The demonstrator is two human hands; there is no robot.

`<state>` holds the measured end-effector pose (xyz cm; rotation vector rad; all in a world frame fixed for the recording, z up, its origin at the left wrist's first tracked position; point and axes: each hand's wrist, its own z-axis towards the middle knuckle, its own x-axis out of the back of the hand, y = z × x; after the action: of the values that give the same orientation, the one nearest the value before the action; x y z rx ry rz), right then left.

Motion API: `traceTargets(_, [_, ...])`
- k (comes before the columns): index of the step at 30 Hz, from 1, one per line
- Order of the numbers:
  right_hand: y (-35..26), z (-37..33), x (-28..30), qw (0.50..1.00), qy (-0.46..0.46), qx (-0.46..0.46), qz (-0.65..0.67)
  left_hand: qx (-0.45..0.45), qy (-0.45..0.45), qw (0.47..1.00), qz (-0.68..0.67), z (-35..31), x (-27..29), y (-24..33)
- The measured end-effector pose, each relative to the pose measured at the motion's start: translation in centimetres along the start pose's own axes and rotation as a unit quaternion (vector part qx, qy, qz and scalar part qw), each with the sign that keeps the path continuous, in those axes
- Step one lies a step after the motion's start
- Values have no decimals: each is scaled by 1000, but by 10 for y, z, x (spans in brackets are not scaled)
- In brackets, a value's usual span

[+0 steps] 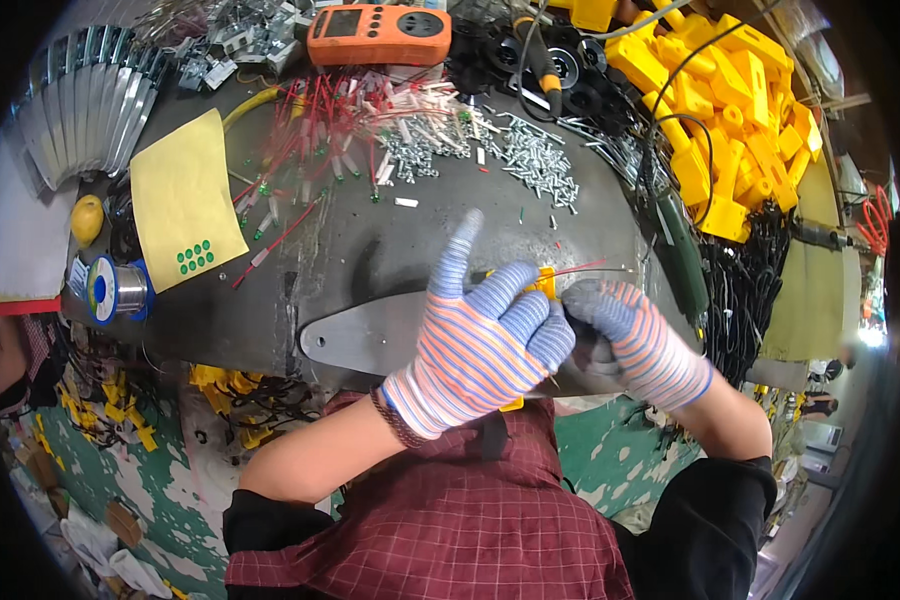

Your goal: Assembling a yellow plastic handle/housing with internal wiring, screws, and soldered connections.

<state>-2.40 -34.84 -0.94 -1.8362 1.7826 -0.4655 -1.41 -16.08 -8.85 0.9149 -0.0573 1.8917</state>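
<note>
A: Which step is shown?
B: Apparently wiring the yellow plastic housing, between the hands: left hand curled around it, index extended; right hand bunched alongside, grip indiscernible.
A: Next requirement?
B: Probably steadying it while guiding the red wire.

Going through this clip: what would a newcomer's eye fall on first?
Probably the heap of bright yellow parts at the upper right, with the orange meter at top centre close behind. Nearer the middle, two striped gloves stand out: the left hand, forefinger extended, curls over a small yellow part, and the right hand is close beside it.
</note>
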Motion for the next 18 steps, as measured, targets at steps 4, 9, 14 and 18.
traceTargets(4, [-47, -7, -19, 744, 94, 380, -541, 88, -28, 990, -105, -6, -9, -9])
traceTargets(9, [-77, 68, -66, 676, 15, 440, -591, 65, -56, 984, -156, -2, -8, -11])
traceTargets(14, [-73, 120, -86, 643, 8, 395, -656, 42, -54, 989, -129, 1, -8, -8])
traceTargets(18, [-68, 124, -89, 594, 43, 369, -713, 62, -98, 981, -154, -4, -13, -10])
